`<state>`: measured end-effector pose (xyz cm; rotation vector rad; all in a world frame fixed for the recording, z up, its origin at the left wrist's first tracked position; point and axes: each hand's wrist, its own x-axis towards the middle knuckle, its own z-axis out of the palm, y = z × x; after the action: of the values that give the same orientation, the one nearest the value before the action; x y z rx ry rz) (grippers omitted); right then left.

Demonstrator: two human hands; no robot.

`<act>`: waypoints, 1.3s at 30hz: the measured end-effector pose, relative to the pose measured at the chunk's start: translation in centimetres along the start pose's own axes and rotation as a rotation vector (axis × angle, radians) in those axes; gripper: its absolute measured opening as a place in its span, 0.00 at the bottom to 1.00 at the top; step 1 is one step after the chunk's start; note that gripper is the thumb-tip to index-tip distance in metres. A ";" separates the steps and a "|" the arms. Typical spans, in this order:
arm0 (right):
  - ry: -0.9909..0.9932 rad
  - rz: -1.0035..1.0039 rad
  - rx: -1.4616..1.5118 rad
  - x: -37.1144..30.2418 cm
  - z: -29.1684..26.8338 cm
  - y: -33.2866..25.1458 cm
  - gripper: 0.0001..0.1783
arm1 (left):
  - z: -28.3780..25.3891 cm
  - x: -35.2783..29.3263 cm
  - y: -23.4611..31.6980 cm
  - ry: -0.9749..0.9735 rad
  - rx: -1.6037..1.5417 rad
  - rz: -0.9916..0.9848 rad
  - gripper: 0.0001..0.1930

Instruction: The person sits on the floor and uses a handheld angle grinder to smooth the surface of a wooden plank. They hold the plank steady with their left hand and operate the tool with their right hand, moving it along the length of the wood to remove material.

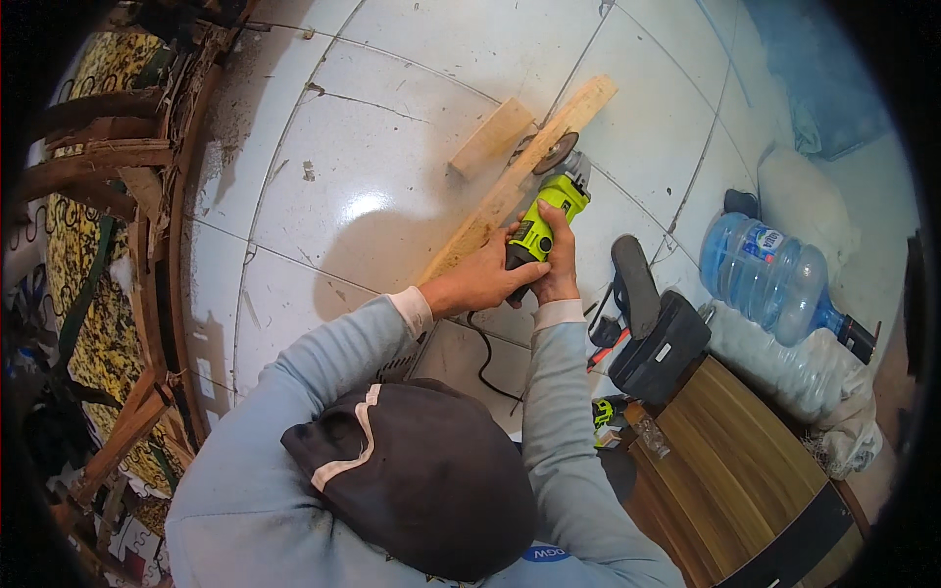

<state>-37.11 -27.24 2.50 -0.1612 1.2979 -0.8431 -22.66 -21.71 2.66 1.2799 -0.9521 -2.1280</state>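
Note:
A lime-green angle grinder is gripped in both of my hands over the tiled floor. My left hand is closed round its dark rear end, thumb lying across it. My right hand wraps the body from the right side, thumb up along the casing. The round disc at the grinder's front stands against a long pale wooden plank, which runs slantwise from near my left wrist to the far right. Part of the disc shows past the plank's other side. A short wooden block lies under or against the plank.
Brown wooden furniture framing fills the left. To the right lie a blue water bottle, a black case and wood-grain boards. A black cord trails from the grinder. Dark cloth hides the lower middle.

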 end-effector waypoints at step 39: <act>0.003 0.010 -0.003 -1.1 -0.2 1.8 0.18 | -0.2 -2.5 0.3 0.033 -0.022 0.034 0.55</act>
<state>-36.48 -25.20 2.28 -0.1562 1.3015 -0.8334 -21.35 -20.20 4.27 1.2751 -0.9272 -2.0800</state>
